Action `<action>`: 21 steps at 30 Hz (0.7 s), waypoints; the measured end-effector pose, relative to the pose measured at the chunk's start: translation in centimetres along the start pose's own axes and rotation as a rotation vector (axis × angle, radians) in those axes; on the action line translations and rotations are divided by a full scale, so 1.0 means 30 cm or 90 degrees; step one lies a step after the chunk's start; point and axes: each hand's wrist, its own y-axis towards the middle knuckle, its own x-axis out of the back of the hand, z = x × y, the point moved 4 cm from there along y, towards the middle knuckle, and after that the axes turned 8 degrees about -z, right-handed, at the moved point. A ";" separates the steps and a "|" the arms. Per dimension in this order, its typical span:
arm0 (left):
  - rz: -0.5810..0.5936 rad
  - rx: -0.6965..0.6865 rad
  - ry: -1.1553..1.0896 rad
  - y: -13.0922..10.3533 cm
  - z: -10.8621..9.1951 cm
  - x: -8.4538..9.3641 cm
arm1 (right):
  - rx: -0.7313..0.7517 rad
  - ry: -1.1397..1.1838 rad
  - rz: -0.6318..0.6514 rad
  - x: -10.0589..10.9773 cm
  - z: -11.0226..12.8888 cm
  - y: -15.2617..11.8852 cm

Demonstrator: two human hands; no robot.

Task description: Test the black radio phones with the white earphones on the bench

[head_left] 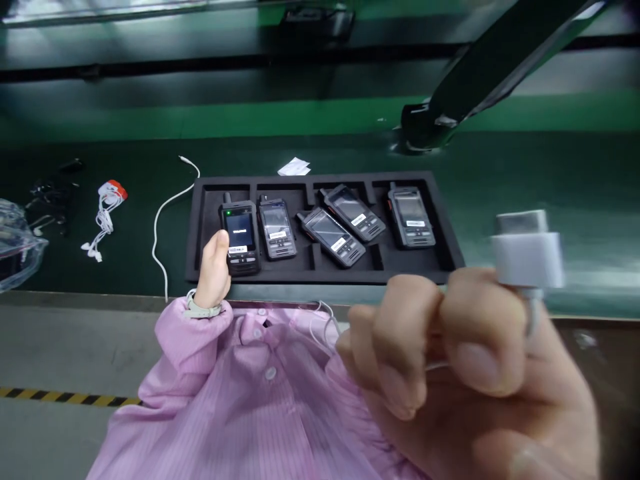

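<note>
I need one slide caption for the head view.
Right fingers hold a white plug, left fingers a lit handset.

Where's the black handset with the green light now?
The green-lit black handset is left of centre in the head view, gripped by the left hand at the left end of the black compartmented tray.

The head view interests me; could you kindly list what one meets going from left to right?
Clear plastic bag, white earphones, loose white cable, left hand, lit-screen handheld, neighbouring handheld, rightmost handheld, white connector.
</note>
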 end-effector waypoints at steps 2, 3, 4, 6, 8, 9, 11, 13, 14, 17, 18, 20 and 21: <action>0.006 0.004 -0.013 0.004 0.005 -0.003 | 0.002 -0.016 0.027 0.008 0.011 -0.017; 0.010 0.005 -0.019 0.005 0.005 -0.006 | 0.004 -0.028 0.037 0.018 0.014 -0.025; 0.015 0.005 -0.023 0.005 0.004 -0.010 | 0.002 -0.044 0.041 0.030 0.014 -0.032; 0.028 0.006 -0.023 0.004 0.000 -0.022 | 0.003 -0.064 0.064 0.057 0.005 -0.042; 0.041 0.003 -0.018 0.002 -0.006 -0.033 | 0.015 -0.069 0.102 0.087 -0.012 -0.041; 0.046 -0.001 -0.018 0.000 -0.009 -0.037 | 0.021 -0.072 0.120 0.104 -0.023 -0.036; 0.058 -0.010 -0.026 -0.001 -0.012 -0.045 | 0.037 -0.108 0.152 0.139 -0.044 -0.019; 0.080 -0.010 -0.040 -0.002 -0.011 -0.051 | 0.076 -0.244 0.178 0.173 -0.063 0.008; 0.090 -0.009 -0.046 -0.002 -0.010 -0.054 | 0.112 -0.349 0.203 0.185 -0.071 0.021; 0.101 -0.009 -0.053 -0.001 -0.007 -0.056 | 0.256 -0.677 0.245 0.209 -0.088 0.068; 0.100 -0.010 -0.054 0.000 -0.007 -0.056 | 0.305 -0.743 0.239 0.212 -0.090 0.085; 0.094 -0.008 -0.056 0.000 -0.008 -0.055 | 0.389 -0.820 0.216 0.208 -0.092 0.125; 0.093 -0.005 -0.057 0.000 -0.009 -0.056 | 0.415 -0.840 0.214 0.200 -0.097 0.148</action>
